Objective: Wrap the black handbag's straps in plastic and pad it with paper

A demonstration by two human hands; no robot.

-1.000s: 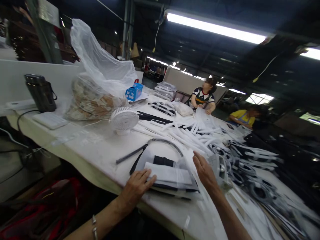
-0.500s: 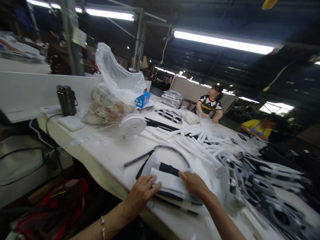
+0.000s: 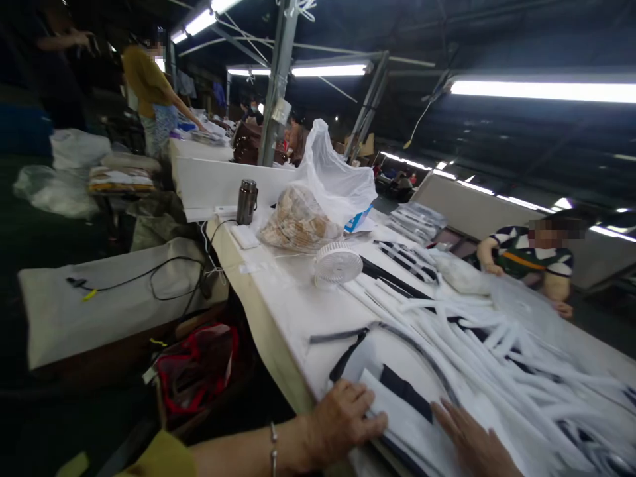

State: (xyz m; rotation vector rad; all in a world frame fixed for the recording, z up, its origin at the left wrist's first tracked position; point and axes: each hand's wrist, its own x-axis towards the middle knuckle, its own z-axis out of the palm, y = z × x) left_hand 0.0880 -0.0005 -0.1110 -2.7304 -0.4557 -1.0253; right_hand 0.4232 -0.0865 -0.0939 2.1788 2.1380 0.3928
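A flat bundle of black fabric with a folded white sheet [image 3: 405, 407] on top lies at the front edge of the table. My left hand [image 3: 345, 419] rests on the near left part of the white sheet, its fingers slightly bent and apart. On the right side of the bundle lies my right hand [image 3: 472, 437], fingers stretched out; its lower part is cut off by the frame. A black strip [image 3: 397, 385] shows beside the white sheet, between the hands. A long dark grey strap [image 3: 422, 348] curves around the far side of the bundle.
Long white tubes [image 3: 447, 344] spread over the table to the right. Behind the bundle stand a small white fan [image 3: 338, 264], a filled plastic bag [image 3: 301, 218] and a dark flask [image 3: 246, 202]. A co-worker [image 3: 531, 255] handles clear plastic across the table. A red bag [image 3: 199, 364] sits below left.
The view has swung left, so the table and bundle appear farther right and lower. Both hands stay at the bundle; the right hand's fingers now lie flatter.
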